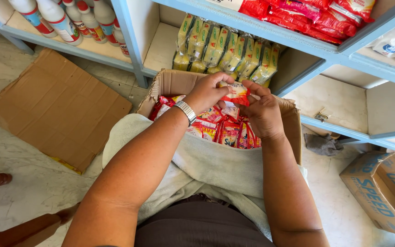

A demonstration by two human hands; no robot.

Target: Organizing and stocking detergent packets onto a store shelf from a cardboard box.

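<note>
I see my left hand (205,93) and right hand (262,112) both pinching one small red-and-white plastic sachet (235,93) (wristwatch on the left) just above the open brown cardboard box (172,82) of sachets.

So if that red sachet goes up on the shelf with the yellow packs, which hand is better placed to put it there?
Probably the left hand. Both hands hold the red sachet, but the left one grips it from above and sits closer under the yellow packs. The right hand is lower, over the open carton.
</note>
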